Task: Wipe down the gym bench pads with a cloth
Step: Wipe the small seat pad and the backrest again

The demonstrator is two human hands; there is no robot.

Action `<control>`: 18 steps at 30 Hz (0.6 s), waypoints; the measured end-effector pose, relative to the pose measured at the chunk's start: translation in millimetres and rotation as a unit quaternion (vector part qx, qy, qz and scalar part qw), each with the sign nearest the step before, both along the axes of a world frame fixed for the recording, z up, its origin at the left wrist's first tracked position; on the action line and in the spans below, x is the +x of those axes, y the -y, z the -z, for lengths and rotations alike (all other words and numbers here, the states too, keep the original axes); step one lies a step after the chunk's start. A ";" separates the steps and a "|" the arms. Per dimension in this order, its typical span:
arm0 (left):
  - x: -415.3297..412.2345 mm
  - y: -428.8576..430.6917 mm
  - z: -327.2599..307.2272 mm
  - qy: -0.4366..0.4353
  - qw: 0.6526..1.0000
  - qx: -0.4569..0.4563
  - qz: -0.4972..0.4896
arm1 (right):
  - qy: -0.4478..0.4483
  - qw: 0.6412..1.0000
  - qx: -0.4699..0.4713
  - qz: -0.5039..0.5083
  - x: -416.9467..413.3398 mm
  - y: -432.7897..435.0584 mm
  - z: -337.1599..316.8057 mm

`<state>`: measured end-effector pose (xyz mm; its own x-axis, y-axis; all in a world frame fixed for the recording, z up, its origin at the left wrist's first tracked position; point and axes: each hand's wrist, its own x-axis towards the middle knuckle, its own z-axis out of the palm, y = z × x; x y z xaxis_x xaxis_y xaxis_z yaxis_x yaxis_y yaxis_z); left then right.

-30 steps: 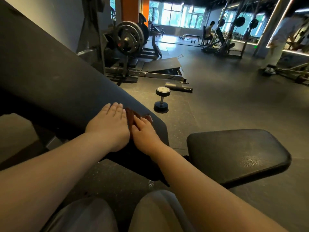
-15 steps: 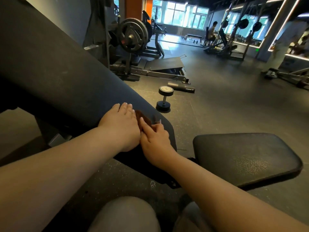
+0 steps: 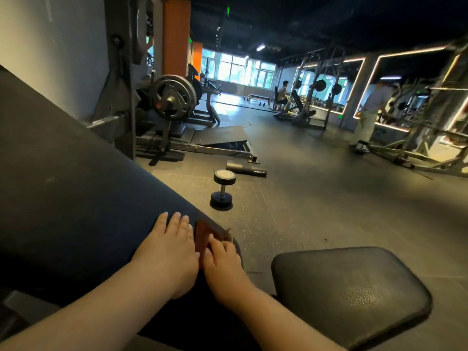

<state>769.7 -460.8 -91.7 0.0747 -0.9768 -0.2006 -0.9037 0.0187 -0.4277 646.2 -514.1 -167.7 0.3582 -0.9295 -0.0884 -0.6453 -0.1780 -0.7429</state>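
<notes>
Head view of an adjustable gym bench, seen from the person's seated position. The inclined back pad (image 3: 76, 198) runs from upper left down to centre; the flat seat pad (image 3: 349, 287) lies to the lower right, separated from it by a narrow gap.

(a) Left hand (image 3: 167, 254): palm down on the lower end of the back pad, fingers (image 3: 177, 224) straight and together, holding nothing.

(b) Right hand (image 3: 222, 262): just beside the left hand, its fingers (image 3: 215, 245) extended and laid on the cloth, pressing it against the pad rather than curling round it. The thumb is hidden from view.

(c) Cloth (image 3: 202, 235): a small reddish-brown piece, lying on the lower edge of the back pad between the two hands, partly covered by the right fingers; a frayed corner juts out on its right side.

(d) Background: a dumbbell (image 3: 222, 190) stands on end on the dark rubber floor (image 3: 329, 211) beyond the pad, with a black cylinder (image 3: 247, 169) lying just behind it. A plate-loaded machine (image 3: 173, 97) stands at the left wall. Two other people are visible far off near the mirrors, blurred.
</notes>
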 end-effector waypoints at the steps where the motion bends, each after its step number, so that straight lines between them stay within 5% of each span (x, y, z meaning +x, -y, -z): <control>1: -1.9 -1.7 0.7 -0.001 1.000 -0.002 0.005 | 0.004 1.000 0.000 -0.010 -8.9 -14.3 1.7; 12: -3.1 -5.2 7.4 0.005 1.000 -0.012 0.010 | -0.032 0.999 0.024 0.015 9.5 26.0 -13.0; 18: -10.1 -4.6 1.6 0.025 1.000 0.007 0.003 | 0.017 0.998 -0.010 -0.059 -26.1 -34.0 5.6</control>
